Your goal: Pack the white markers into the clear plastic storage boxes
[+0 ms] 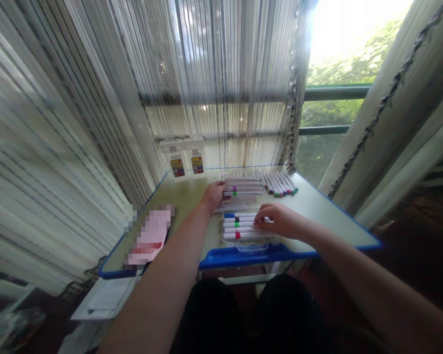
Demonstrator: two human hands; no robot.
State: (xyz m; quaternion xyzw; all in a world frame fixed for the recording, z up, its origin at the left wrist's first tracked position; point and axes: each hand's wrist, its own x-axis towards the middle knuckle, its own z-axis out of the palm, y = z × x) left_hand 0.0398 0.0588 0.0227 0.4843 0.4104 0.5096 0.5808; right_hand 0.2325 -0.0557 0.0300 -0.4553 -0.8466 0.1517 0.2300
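Observation:
A clear plastic marker case (pixel 250 247) lies open near the table's front edge. Several white markers (pixel 245 230) rest in it side by side, with blue, black, green, pink and red bands. My right hand (pixel 276 219) reaches over its right part, fingers bent and closed down around a marker; the fingertips are partly hidden. Behind it lies the clear plastic lid or case (pixel 239 202), with a few more white markers (pixel 247 189) on it, banded purple and green. My left hand (pixel 213 195) grips its left edge, with the fingers partly hidden.
White markers (pixel 280 183) with coloured ends lie in a row at the back right. Two clear cases with labels (pixel 184 166) stand upright at the back left. A blurred pink item (pixel 151 236) lies at the left of the blue-edged table (pixel 332 216). Striped curtains (pixel 221 64) hang behind.

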